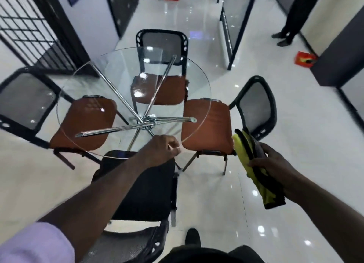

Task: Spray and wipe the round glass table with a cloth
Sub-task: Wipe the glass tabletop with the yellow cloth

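Note:
The round glass table (210, 93) stands on crossed chrome legs (137, 124) in the middle of the view. My left hand (157, 150) reaches to the table's near rim with its fingers curled shut; I cannot make out anything held in it. To the right of the table, my right hand (269, 164) grips a folded yellow cloth (254, 164) with black edging, held upright above the floor. No spray bottle is in view.
Chairs ring the table: brown-seated ones at the far side (163, 91), left (82, 122) and right (206, 126), and a black one (143, 186) right in front of me. A person's legs (291, 20) stand at the far right. Red objects (305, 59) lie on the glossy floor.

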Tool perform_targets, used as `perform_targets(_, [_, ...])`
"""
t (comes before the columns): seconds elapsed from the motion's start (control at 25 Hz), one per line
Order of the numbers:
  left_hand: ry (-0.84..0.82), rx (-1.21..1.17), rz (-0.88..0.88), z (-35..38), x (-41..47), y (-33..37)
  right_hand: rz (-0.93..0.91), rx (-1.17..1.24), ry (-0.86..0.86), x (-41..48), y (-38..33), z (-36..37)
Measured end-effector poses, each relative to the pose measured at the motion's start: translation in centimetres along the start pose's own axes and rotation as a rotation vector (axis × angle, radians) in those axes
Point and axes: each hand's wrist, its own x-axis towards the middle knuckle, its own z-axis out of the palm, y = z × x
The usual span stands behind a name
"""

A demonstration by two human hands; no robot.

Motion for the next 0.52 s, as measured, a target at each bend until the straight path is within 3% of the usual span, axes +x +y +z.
perform_targets(0.12, [0.064,-0.080,-0.116,0.6,1.4,-1.7,-0.115,-0.222,-0.085,6.4,-3.1,0.7])
perform_targets(0.32, [0.175,-0.155,-0.343,2.3,5.2,-4.5,-0.181,-0.433,-0.376,20.9,-7.7,4.5])
perform_targets(0.52, [0.268,-0.046,-0.649,4.8,10.1,-7.5,-0.605,-0.795,-0.555,33.6,-12.1,10.0])
